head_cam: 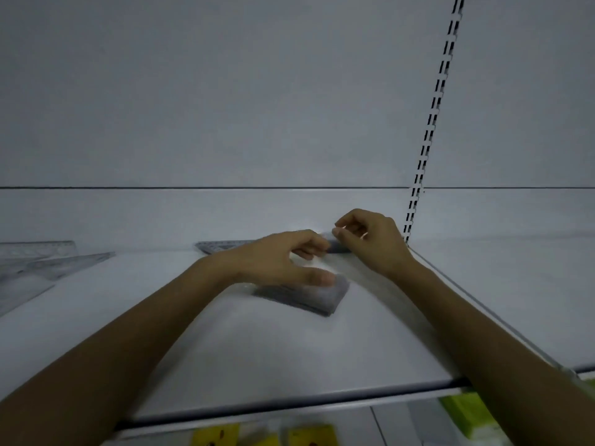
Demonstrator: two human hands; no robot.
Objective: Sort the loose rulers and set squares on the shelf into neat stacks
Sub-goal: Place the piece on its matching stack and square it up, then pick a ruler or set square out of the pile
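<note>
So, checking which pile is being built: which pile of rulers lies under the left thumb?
The dark stack at mid-shelf, beneath the left hand; the loose pile lies untouched at far left.

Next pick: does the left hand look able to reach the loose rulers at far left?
Probably yes: only bare shelf lies between the left hand and loose rulers, but it holds a stack.

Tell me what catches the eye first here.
The hands meet on the shelf: the left hand grips a clear stack, and the right hand pinches a ruler lying along the back wall. Loose rulers lie far left.
</note>
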